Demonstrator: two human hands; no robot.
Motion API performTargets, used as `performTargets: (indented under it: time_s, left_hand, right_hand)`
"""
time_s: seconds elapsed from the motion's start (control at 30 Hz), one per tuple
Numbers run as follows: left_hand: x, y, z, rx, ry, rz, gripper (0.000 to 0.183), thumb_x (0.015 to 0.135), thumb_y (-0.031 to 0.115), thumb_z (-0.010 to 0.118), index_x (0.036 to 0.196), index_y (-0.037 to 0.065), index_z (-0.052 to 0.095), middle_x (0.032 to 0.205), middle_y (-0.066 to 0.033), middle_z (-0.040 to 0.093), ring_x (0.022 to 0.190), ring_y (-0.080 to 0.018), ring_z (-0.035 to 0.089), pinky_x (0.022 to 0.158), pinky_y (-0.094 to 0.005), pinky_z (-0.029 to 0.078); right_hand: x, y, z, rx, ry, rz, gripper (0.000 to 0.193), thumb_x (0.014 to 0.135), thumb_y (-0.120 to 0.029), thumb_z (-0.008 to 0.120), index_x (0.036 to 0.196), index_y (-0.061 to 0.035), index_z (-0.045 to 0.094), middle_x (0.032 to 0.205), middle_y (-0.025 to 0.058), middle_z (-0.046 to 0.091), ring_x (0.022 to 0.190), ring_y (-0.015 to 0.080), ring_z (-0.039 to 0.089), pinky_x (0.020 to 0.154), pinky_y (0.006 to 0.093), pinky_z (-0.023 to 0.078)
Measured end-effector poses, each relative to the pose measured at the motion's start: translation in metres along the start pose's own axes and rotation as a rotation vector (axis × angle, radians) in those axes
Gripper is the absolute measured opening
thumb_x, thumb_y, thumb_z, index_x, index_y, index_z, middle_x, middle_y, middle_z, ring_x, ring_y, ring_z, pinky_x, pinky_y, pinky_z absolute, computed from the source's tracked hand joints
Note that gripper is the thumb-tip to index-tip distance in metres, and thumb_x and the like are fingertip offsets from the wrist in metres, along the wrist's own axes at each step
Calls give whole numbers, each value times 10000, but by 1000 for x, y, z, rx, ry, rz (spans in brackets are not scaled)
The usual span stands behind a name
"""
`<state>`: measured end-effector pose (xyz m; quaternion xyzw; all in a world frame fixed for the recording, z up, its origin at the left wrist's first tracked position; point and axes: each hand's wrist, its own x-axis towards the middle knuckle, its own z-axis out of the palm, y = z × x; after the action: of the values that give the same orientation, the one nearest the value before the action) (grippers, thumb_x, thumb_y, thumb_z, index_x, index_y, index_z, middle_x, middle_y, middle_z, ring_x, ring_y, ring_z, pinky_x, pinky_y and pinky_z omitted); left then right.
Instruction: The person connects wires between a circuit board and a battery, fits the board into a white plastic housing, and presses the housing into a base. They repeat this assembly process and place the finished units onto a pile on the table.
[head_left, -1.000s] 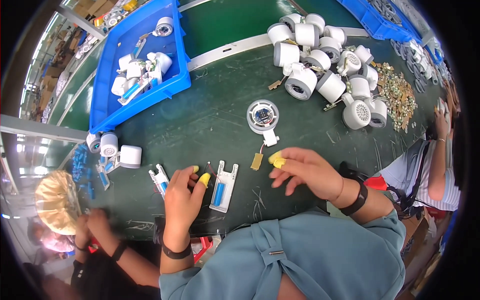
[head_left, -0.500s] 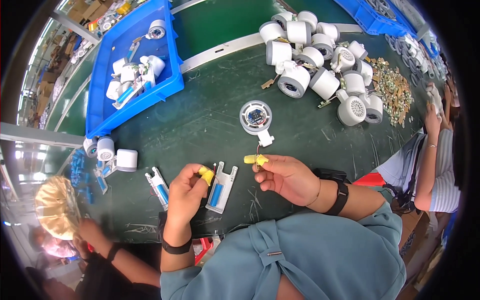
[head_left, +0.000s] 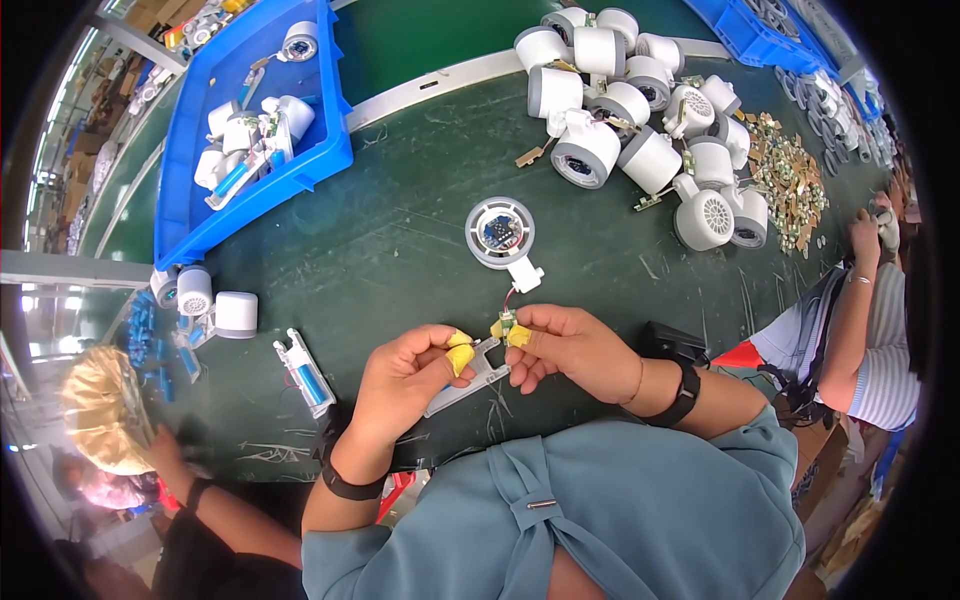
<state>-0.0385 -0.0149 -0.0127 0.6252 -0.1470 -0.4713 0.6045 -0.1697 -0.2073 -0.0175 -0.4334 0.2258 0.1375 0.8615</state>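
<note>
We see both hands working low over the green table [head_left: 390, 250], fingertips turned toward each other with a small gap between them. The left hand [head_left: 400, 385] comes up from a forearm that rises from the lower edge and leans slightly right. Its wrist, wearing a black band [head_left: 352, 488], is nearly straight, and its thumb and forefinger, in yellow finger covers [head_left: 460, 358], are drawn close together. We cannot tell whether anything thin is caught between them.

The right hand [head_left: 580, 350] reaches in from the right on a forearm lying almost level, with another black wristband [head_left: 683, 393]. Its thumb and forefinger, also covered in yellow, are pinched on a small green circuit board [head_left: 507, 320], while the other fingers curl loosely below. A red wire [head_left: 509, 297] runs from this board up to the round white part [head_left: 500, 233] with a grey rim, which lies face up on the table beyond the hands.

Beneath the fingers we see a white holder [head_left: 462, 392] lying slanted, partly hidden by the left hand; we cannot tell if either hand touches it. A second holder [head_left: 297, 358] with a blue battery [head_left: 312, 383] lies left of the left hand.
</note>
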Motion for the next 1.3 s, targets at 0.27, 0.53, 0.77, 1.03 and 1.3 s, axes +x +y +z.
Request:
performTargets:
  time_s: [0.27,0.53,0.77,1.03,1.3]
  left_hand:
    - [9,0,10,283,-15,24,191,930,-39,542,1110,-20,603,969,-6,637,832,-54,576,735,-196,461]
    - [13,1,9,196,-56,38,148,930,6,538,1067,-13,593,885,12,619,747,-33,536,677,-205,454]
    - [12,10,4,-24,-112,-105,139,956,19,518,1077,-10,580,978,3,611,884,-49,538,796,-212,442]
    - [5,2,16,207,153,67,157,907,-12,578,1039,-20,662,905,-21,655,726,-53,580,653,-204,472]
    - [3,3,22,615,170,471,221,803,-63,632,1017,-24,674,886,-111,675,652,-152,621,581,-260,499]
  right_hand:
    - [1,2,1,-65,-9,5,204,1027,-101,450,1119,37,568,1004,108,663,856,175,692,726,282,574]
    - [1,2,5,-185,3,-38,186,1022,-95,455,1090,26,580,964,80,660,779,132,672,637,248,551]
    - [2,0,16,-322,105,-79,152,1001,-98,508,1004,5,620,869,38,659,644,78,613,551,222,494]
    - [12,18,22,-524,274,-398,71,902,-37,604,920,31,619,756,108,619,603,168,592,548,317,466]
    - [15,22,24,-649,350,-537,42,868,-10,609,889,26,616,765,168,624,626,314,600,571,375,475]
